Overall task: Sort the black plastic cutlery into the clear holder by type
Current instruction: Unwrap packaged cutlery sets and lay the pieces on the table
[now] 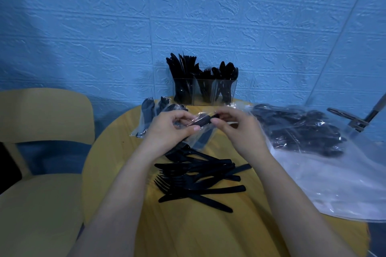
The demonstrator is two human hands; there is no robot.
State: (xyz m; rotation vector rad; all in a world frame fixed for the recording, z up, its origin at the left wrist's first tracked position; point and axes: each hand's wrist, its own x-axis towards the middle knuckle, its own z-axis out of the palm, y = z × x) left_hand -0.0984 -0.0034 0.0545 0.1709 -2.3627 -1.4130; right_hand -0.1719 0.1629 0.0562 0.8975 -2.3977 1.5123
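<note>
Clear plastic wrapper around black cutlery, pinched in left grip and right grip; unwrapping now, next tear it open.

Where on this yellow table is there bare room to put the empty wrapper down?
Bare wood shows on the table left of the loose cutlery pile, and along the near edge below it. Crowded: the right side under the big plastic bag, and the back by the clear holder.

Blue brick-embossed wall behind a round yellow wood-grain table, a yellow chair at its left, a metal stand at right, dim bluish light, dark floor patch far left.
</note>
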